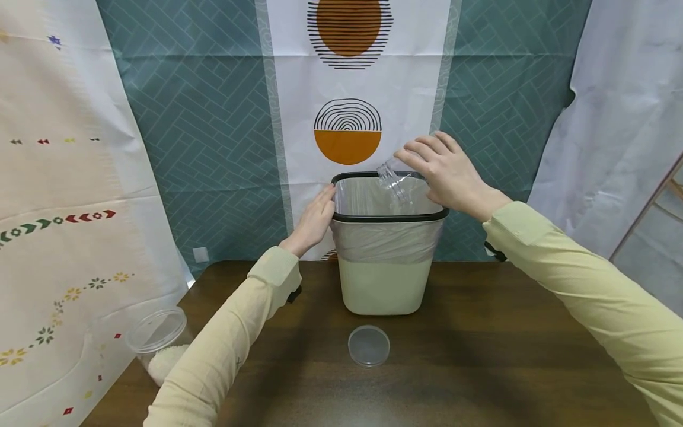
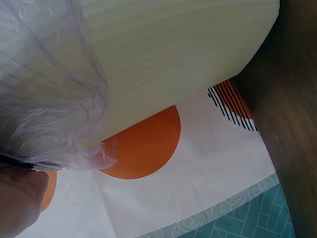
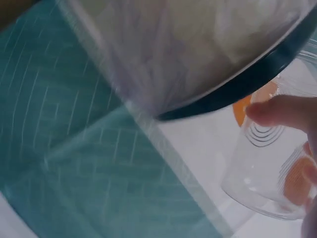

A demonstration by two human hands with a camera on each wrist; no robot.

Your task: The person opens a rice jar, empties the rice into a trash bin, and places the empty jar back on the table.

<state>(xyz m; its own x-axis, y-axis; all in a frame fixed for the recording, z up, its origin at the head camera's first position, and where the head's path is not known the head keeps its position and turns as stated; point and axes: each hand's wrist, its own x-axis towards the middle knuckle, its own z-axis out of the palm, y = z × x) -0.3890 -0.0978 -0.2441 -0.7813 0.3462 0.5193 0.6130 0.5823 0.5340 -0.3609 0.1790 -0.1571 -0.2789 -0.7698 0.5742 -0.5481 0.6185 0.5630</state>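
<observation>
A cream waste bin (image 1: 386,287) with a dark rim and a clear plastic liner (image 1: 386,240) stands on the table. My left hand (image 1: 315,219) rests against the bin's left rim, fingers fairly straight; in the left wrist view only a bit of that hand (image 2: 20,201) shows by the rim. My right hand (image 1: 445,172) grips a clear plastic jar (image 1: 392,179) over the right side of the bin. The jar is tilted, its threaded mouth pointing left, and it looks see-through in the right wrist view, where my fingers (image 3: 285,111) curl round its side.
A round clear lid (image 1: 369,346) lies on the brown table (image 1: 427,373) in front of the bin. At the left edge, partly behind my left sleeve, is a clear container (image 1: 157,332) with white contents. A patterned curtain (image 1: 213,118) hangs close behind.
</observation>
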